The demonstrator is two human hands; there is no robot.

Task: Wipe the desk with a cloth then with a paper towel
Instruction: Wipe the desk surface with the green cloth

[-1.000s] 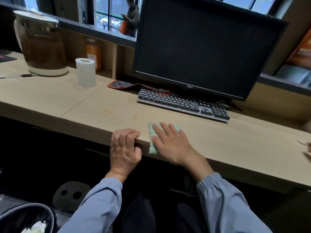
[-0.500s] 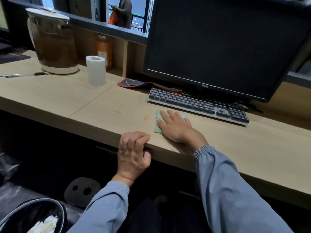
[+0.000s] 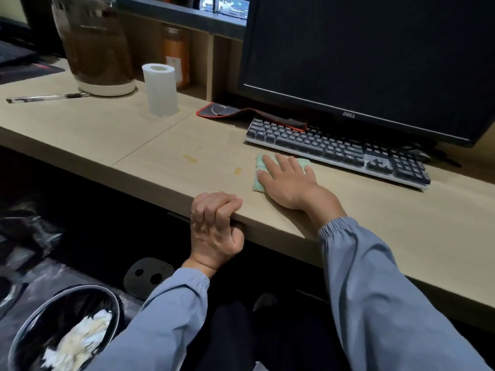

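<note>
Right now the right hand (image 3: 288,180) lies flat, fingers (image 3: 270,163) spread open, pressing the green cloth (image 3: 257,183) onto the desk (image 3: 160,145) just in front of the keyboard (image 3: 337,149), near the front edge. The left hand (image 3: 214,228) grips that front edge, fingers curled closed over the top and thumb underneath. Two small yellowish stains (image 3: 190,158) sit on the desk left of the cloth. The paper towel roll (image 3: 160,89) stands upright toward the back edge, well apart from the cloth, beside a kettle (image 3: 99,49) and a pen (image 3: 45,97).
</note>
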